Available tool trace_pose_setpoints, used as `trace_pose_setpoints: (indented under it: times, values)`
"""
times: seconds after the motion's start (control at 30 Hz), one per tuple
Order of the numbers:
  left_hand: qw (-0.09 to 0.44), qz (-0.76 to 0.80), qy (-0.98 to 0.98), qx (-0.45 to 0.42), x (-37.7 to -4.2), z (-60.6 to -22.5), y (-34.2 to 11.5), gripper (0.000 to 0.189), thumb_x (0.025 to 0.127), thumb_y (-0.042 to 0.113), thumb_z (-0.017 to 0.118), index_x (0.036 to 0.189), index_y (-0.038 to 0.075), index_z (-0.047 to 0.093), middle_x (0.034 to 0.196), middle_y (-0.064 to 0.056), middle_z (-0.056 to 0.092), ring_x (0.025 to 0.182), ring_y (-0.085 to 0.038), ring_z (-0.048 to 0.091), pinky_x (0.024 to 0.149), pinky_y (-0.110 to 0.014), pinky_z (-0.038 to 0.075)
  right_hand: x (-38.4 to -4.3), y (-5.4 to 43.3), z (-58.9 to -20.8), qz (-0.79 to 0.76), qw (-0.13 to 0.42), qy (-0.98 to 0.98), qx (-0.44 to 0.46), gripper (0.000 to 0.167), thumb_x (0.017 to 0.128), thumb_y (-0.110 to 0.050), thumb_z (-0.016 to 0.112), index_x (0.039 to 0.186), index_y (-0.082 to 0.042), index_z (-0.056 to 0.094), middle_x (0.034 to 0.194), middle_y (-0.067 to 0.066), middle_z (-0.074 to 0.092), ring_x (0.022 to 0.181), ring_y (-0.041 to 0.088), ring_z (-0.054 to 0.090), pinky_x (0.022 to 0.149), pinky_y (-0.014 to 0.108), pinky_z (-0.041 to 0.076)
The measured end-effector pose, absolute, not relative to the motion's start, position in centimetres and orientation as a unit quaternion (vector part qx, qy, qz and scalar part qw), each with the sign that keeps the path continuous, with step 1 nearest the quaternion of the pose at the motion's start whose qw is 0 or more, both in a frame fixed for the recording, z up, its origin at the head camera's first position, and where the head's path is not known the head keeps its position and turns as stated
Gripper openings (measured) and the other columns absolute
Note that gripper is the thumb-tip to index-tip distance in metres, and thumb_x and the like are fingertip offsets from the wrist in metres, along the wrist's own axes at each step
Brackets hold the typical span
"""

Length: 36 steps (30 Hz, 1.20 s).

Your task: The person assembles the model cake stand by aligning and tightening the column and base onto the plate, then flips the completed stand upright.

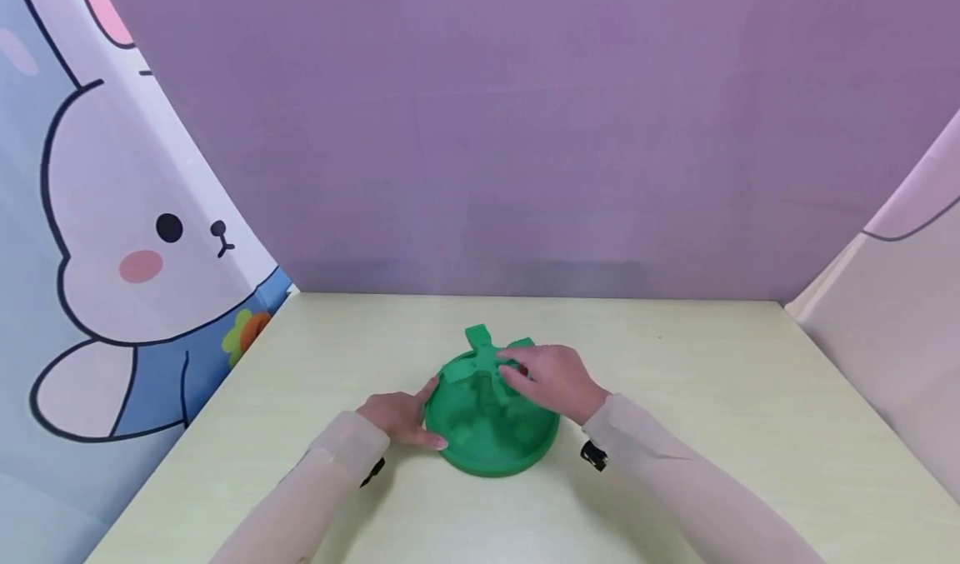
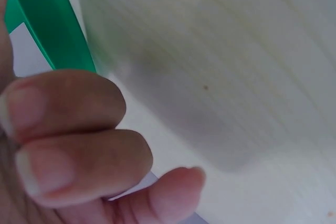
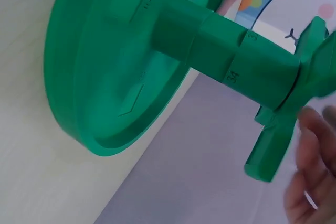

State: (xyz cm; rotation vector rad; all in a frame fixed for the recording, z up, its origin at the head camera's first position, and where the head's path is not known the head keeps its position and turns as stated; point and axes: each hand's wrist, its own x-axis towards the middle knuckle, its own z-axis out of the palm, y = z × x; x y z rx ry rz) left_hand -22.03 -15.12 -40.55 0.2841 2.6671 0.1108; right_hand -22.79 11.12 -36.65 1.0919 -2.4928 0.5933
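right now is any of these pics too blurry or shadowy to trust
Head view: clear overall, soft shadows beside the sleeves on the table; left wrist view: hazy, with a broad shadow slanting over the table; right wrist view: right fingers look a bit soft, yet the 34 on the green post is readable.

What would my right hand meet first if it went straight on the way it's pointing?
Your right hand would likely meet the spread-armed green piece first; whether it already touches that is hard to tell.
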Motion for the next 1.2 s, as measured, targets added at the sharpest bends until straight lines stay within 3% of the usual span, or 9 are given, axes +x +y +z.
trace_pose_setpoints:
  times: [0.13,0.23,0.33,0.57,0.83,1.07,1.2]
  values:
    - [0.226,0.043,0.968,0.099,-22.1,-40.7,-15.1,0.107,0.074,0.066,0.068,0.154,0.017,0.018,0.105,-0.009,0.064,0.099,-0.023,0.060,0.081,-0.044,0.048,-23.1,11.3,-36.8,0.227,0.231,-0.874,0.361,0.023,0.086,-0.010,0.067,0.108,-0.006,0.071,0.089,0.002,0.067,0.079,0.016,0.061,0.063,0.029,0.052]
    - [0.227,0.041,0.968,0.097,-22.2,-40.9,-15.2,0.107,0.074,0.067,0.068,0.155,0.017,0.017,0.105,-0.009,0.064,0.099,-0.022,0.059,0.082,-0.044,0.048,-23.4,11.5,-37.0,0.227,0.214,-0.883,0.352,0.028,0.085,-0.010,0.067,0.113,-0.004,0.069,0.107,0.010,0.066,0.099,0.026,0.061,0.077,0.040,0.053]
    - [0.229,0.043,0.968,0.096,-22.3,-41.0,-15.2,0.107,0.074,0.067,0.068,0.155,0.018,0.017,0.106,-0.009,0.064,0.100,-0.022,0.059,0.083,-0.044,0.047,-23.6,11.8,-37.4,0.223,0.183,-0.893,0.346,0.032,0.086,-0.013,0.066,0.117,-0.003,0.067,0.113,0.013,0.064,0.104,0.030,0.060,0.084,0.044,0.051]
    - [0.234,0.050,0.966,0.095,-22.3,-41.0,-15.2,0.108,0.074,0.067,0.068,0.155,0.018,0.016,0.108,-0.009,0.063,0.103,-0.022,0.058,0.086,-0.045,0.047,-23.9,12.2,-37.9,0.211,0.172,-0.899,0.342,0.032,0.086,-0.015,0.068,0.115,-0.001,0.067,0.109,0.013,0.065,0.100,0.029,0.061,0.084,0.044,0.050]
    - [0.234,0.054,0.966,0.099,-22.3,-40.8,-15.3,0.108,0.074,0.066,0.068,0.155,0.017,0.015,0.090,-0.003,0.061,0.092,-0.019,0.057,0.079,-0.042,0.047,-23.7,12.3,-38.0,0.217,0.159,-0.903,0.335,0.031,0.087,-0.018,0.068,0.113,-0.003,0.069,0.102,0.008,0.066,0.085,0.019,0.064,0.071,0.034,0.053]
    - [0.235,0.049,0.965,0.102,-22.3,-40.7,-15.3,0.107,0.075,0.065,0.068,0.155,0.016,0.016,0.100,-0.008,0.063,0.100,-0.023,0.059,0.083,-0.044,0.047,-23.1,12.3,-38.0,0.220,0.163,-0.901,0.337,0.030,0.084,-0.023,0.073,0.108,-0.005,0.071,0.091,0.003,0.065,0.069,0.011,0.059,0.060,0.024,0.049]
    - [0.236,0.049,0.965,0.104,-22.1,-40.5,-15.2,0.106,0.076,0.063,0.069,0.155,0.015,0.017,0.095,-0.008,0.063,0.097,-0.023,0.059,0.082,-0.044,0.047,-22.6,12.1,-38.1,0.224,0.168,-0.893,0.353,0.032,0.082,-0.025,0.075,0.107,-0.004,0.071,0.088,0.003,0.065,0.067,0.009,0.058,0.058,0.021,0.047]
